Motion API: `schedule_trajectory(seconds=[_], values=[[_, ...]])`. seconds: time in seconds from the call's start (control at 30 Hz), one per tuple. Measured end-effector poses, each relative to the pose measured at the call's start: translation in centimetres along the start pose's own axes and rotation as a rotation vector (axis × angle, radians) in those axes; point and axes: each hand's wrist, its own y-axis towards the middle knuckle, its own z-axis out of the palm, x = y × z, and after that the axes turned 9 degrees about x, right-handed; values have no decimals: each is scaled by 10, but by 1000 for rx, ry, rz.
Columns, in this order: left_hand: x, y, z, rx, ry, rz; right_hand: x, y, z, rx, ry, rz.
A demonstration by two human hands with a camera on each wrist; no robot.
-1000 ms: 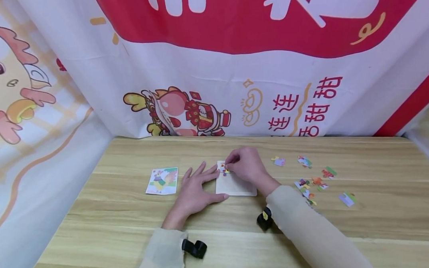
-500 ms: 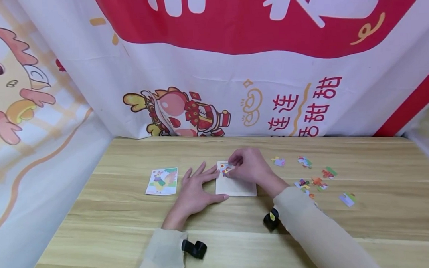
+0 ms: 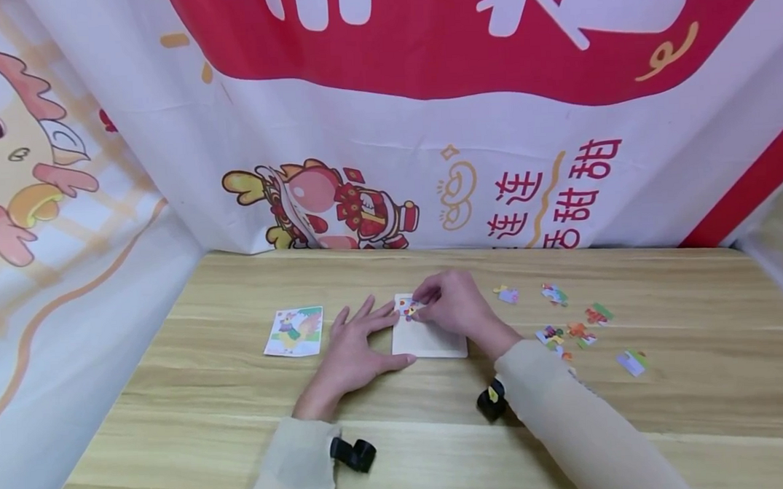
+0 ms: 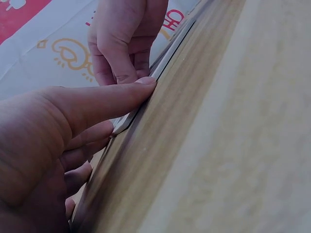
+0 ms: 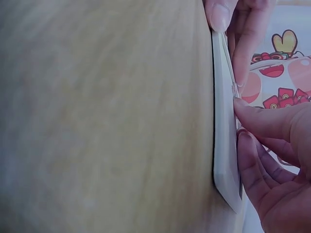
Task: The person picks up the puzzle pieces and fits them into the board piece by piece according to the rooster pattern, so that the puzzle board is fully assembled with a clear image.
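A small white puzzle board (image 3: pixel 428 341) lies on the table, with colourful jigsaw pieces (image 3: pixel 408 307) in its upper left corner. My left hand (image 3: pixel 357 348) is spread at the board's left side, its thumb at the front edge and fingertips at the upper left edge. Over the board's upper part, my right hand (image 3: pixel 456 305) has curled fingers and pinches a jigsaw piece, mostly hidden by the fingers. In the right wrist view, the thumb and fingertips of the right hand (image 5: pixel 277 160) meet low at the board's surface (image 5: pixel 223 145).
Left of the board lies a picture card (image 3: pixel 295 332) showing a bird. Several loose jigsaw pieces are scattered at the right, among them an orange one (image 3: pixel 580 332) and a lilac and green one (image 3: pixel 632 362). A printed cloth (image 3: pixel 373 128) hangs behind the table.
My right hand has shifted slightly to the right and its thumb and fingers have moved apart, showing more of the corner pieces. The left hand stays in place.
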Motion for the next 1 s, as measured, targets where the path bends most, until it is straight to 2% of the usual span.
schedule_trajectory(seconds=[0.53,1.0], values=[[0,2,-2,44,-31,59,-3,3,2,-19,54,1],[0,3,-5,79,62,75,-3,3,2,-19,72,22]])
